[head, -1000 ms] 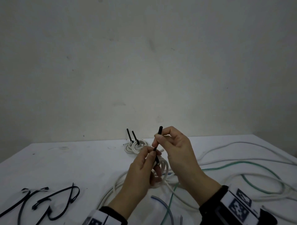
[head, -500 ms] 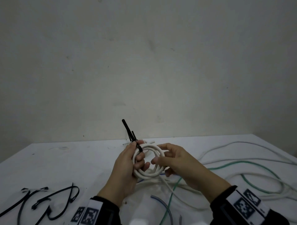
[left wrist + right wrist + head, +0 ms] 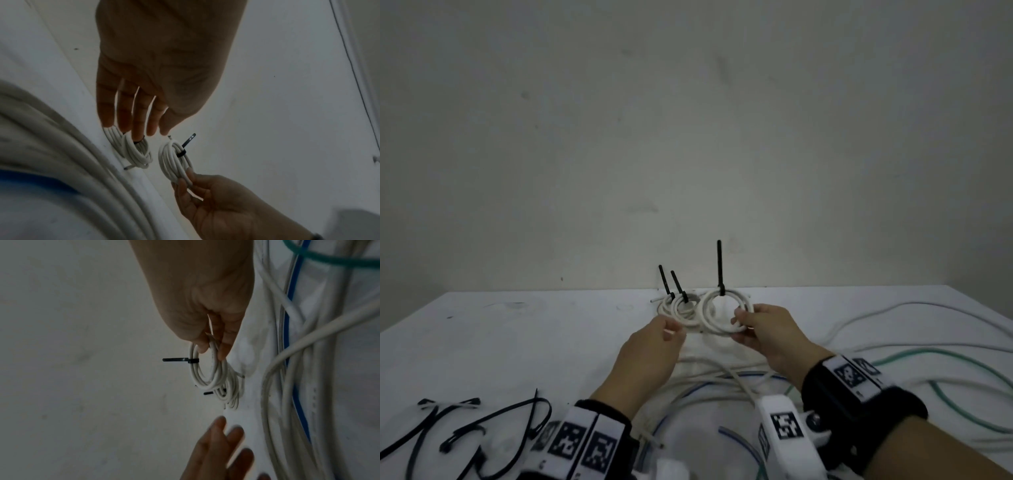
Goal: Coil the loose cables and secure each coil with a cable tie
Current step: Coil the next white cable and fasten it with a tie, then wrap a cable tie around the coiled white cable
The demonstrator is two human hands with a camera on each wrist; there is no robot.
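Observation:
A small coil of white cable (image 3: 704, 317) is bound by a black cable tie (image 3: 719, 263) whose tail stands straight up. My right hand (image 3: 742, 320) pinches the coil's right side between thumb and fingers and holds it just above the table's far part. The right wrist view shows the same coil (image 3: 205, 378) hanging from that pinch (image 3: 211, 350). My left hand (image 3: 671, 330) is open with straight fingers (image 3: 133, 121) and holds nothing. It hovers by two other tied white coils (image 3: 681, 308) lying near the wall.
Several loose black cable ties (image 3: 465, 428) lie at the front left of the white table (image 3: 534, 342). Loose white and blue cables (image 3: 722, 377) sprawl under my wrists. A green cable (image 3: 945, 394) and more white ones spread to the right. A bare wall stands close behind.
The tied coil passed from my left hand to my right and moved away toward the two coils by the wall. My left hand let go and opened.

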